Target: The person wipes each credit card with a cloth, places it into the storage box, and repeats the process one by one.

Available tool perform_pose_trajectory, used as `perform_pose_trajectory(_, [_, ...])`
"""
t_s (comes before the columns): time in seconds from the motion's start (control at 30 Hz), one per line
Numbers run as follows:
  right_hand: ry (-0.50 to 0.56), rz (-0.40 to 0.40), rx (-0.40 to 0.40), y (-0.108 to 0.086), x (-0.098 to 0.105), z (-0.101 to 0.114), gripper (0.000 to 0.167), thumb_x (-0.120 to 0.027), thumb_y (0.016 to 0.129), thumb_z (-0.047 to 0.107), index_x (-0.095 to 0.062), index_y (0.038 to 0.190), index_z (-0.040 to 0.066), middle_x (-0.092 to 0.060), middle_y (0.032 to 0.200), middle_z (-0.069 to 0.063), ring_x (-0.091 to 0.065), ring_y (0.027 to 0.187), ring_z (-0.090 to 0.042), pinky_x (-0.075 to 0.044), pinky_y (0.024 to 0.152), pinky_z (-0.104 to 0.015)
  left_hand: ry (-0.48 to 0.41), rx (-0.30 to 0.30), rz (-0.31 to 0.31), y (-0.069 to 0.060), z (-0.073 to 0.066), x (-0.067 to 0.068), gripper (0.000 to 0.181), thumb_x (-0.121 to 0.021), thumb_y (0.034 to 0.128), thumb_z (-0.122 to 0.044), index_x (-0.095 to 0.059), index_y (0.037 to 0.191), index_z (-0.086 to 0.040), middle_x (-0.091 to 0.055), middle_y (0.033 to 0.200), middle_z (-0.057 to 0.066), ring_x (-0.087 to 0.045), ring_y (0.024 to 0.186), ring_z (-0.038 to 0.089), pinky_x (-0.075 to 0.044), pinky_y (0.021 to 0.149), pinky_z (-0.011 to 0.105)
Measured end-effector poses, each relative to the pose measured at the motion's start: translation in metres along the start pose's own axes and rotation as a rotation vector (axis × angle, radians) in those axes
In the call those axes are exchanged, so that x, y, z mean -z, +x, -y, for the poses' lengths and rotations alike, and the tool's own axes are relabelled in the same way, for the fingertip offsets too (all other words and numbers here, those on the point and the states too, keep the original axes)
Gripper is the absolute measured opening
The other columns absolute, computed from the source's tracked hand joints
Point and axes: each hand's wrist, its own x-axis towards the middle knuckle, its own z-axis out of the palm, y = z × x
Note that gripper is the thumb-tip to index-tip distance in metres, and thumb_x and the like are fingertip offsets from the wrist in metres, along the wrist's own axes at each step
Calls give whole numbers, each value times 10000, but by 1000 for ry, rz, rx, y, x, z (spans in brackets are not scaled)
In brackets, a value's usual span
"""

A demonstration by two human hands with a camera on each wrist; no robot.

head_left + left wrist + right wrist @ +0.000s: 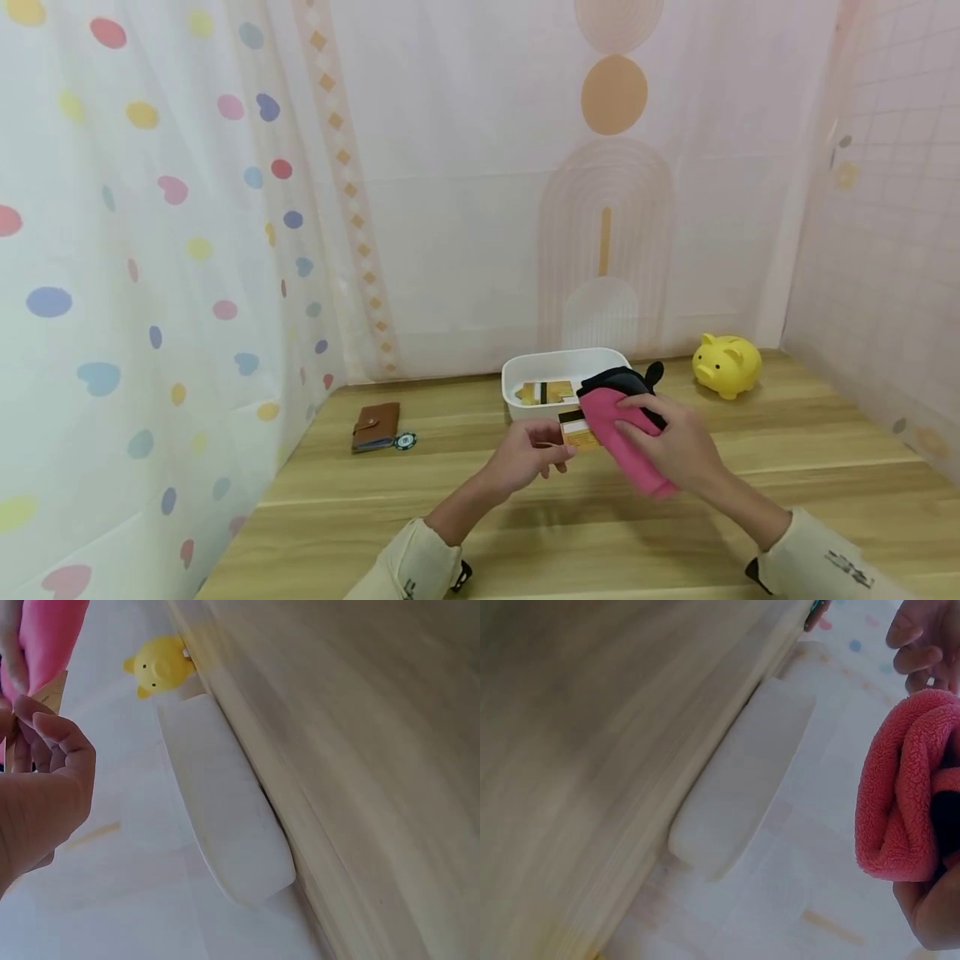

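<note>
My left hand pinches a yellow-and-white card with a dark stripe. The card's right end meets a folded pink-and-black cloth item, which my right hand grips from the right. In the right wrist view, fuzzy pink fleece shows on that item; its exact kind is unclear. Both hands are raised in front of a white plastic bin. Inside the bin lie more yellow cards with a dark stripe. In the left wrist view, the card is mostly hidden behind the fingers.
A brown wallet lies on the wooden table at left, with a poker chip beside it. At the back right stands a yellow piggy bank. Patterned curtains close off the back and sides.
</note>
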Motion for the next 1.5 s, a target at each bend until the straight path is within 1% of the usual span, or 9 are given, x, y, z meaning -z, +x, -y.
perform_pose_trajectory(0.1, [-66,7,-15,0,2,-9,254,-861,745,71,-748,964,135,-744,948,-3,-685,898,-189,-519,711,-239,-5,10,-8,-1,1,4,153,-714,919,-147,-690,947,2,-663,775,21,-626,679,113,-449,538,223])
perform_pose_trajectory(0.27, [-110,32,-77,-1,8,-24,236,-841,773,80,-742,981,133,-703,810,-3,-387,515,-16,-343,422,-210,-40,54,-41,-2,2,10,209,-706,922,-140,-704,1058,18,-678,871,76,-625,681,116,-452,540,216])
perform_pose_trajectory(0.33, [-108,43,-106,-2,11,-29,230,-834,783,83,-739,987,130,-617,684,35,-198,478,2,-223,376,-195,-68,76,-52,-2,2,11,228,-700,926,-138,-703,1095,14,-681,900,79,-626,682,115,-460,545,217])
perform_pose_trajectory(0.53, [-103,130,-190,-6,22,-37,211,-806,826,117,-729,1022,118,-320,570,113,-179,474,15,-218,389,-196,-212,187,-105,4,6,13,169,-692,938,-157,-668,1040,-24,-671,932,42,-637,711,113,-480,572,228])
perform_pose_trajectory(0.67, [-92,234,-263,-9,29,-42,211,-795,847,159,-720,1040,121,-504,653,42,-236,498,-27,-265,425,-213,-319,248,-186,13,10,18,182,-693,943,-172,-613,1050,-48,-684,996,58,-645,720,101,-471,569,225])
perform_pose_trajectory(0.83, [-51,340,-302,-9,34,-49,190,-792,846,155,-725,1020,121,-703,1039,-107,-350,614,-105,-336,512,-252,-363,222,-260,30,19,28,207,-705,939,-194,-614,1047,-43,-708,1042,103,-654,703,81,-483,577,220])
perform_pose_trajectory(1.03, [-11,460,-281,-13,37,-54,146,-769,847,100,-732,985,131,-704,1030,-63,-438,686,-89,-388,605,-240,-291,252,-334,49,30,37,286,-690,952,-210,-642,1136,4,-681,1139,162,-644,725,78,-496,611,226])
perform_pose_trajectory(1.23, [64,656,-234,-17,38,-61,235,-717,853,53,-694,1081,105,-666,1130,-148,-521,795,-108,-455,687,-260,-185,307,-377,49,38,47,316,-651,974,-147,-624,1225,43,-649,1163,151,-643,739,95,-501,619,244])
perform_pose_trajectory(1.5, [60,756,-256,-13,45,-62,325,-729,858,117,-667,1170,49,-621,1215,-245,-583,973,-277,-499,806,-411,71,253,-225,28,33,49,327,-685,948,-177,-649,1209,17,-712,1087,100,-709,803,241,-444,514,243])
